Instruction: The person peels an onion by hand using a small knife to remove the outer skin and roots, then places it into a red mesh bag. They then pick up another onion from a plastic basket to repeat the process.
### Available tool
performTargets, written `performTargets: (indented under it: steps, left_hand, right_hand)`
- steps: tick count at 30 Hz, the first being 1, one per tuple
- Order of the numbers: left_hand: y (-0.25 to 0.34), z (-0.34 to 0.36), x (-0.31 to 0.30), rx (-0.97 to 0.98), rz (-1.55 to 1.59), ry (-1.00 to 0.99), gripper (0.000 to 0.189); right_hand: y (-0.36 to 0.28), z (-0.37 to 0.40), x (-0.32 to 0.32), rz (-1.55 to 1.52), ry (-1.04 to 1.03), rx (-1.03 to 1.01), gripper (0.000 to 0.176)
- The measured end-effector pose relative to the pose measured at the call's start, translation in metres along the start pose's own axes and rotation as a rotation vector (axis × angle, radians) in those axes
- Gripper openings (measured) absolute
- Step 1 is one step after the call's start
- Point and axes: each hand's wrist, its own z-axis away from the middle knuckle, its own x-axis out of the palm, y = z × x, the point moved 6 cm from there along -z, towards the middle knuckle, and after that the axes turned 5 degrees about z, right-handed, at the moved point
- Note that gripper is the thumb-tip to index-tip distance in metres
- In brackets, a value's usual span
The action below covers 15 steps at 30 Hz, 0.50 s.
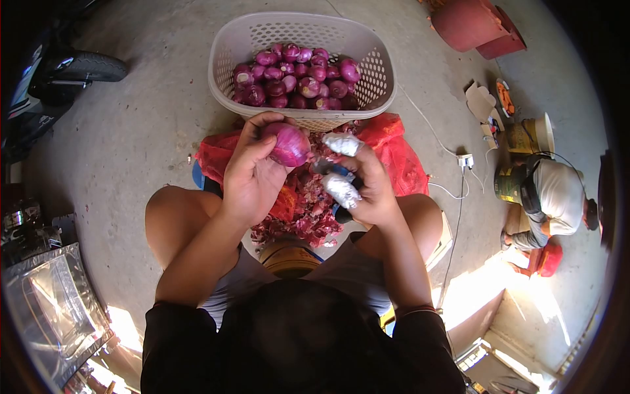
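In my left hand [252, 167] is a red onion [289, 144], gripped between the thumb and fingers. Close to its right is my right hand [371, 184], with silvery wrapping [342, 190] around the thumb and a fingertip. Something small and dark with a bit of blue sits between those fingers; its shape is blurred. Below both hands lies a heap of onion skins [308, 210] with red mesh bags [397, 154] at its sides. Beyond them stands a grey plastic basket [382, 98] holding several peeled red onions [308, 87].
A person [558, 190] bends over at the right, beside buckets [508, 182]. Red tubs [469, 26] stand at the top right. A power strip [465, 160] with cables lies on the floor. A motorbike wheel [92, 66] is at the upper left.
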Motion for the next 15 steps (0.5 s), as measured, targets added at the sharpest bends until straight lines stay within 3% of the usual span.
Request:
performTargets:
  steps: [4, 7, 15]
  left_hand:
    - [-0.0037, -0.0004, 0.0006, -0.015, -0.03, 0.026, 0.034]
    - [-0.0059, 0.0004, 0.0012, -0.039, -0.016, 0.036, 0.035]
    - [-0.0053, 0.0002, -0.0005, -0.037, -0.062, 0.03, 0.034]
  right_hand:
    - [0.0047, 0.0024, 0.0059, 0.057, -0.057, 0.073, 0.057]
    - [0.0052, 0.0015, 0.0042, 0.168, -0.044, -0.027, 0.052]
    - [0.0093, -0.0016, 0.0045, 0.198, -0.052, 0.01, 0.049]
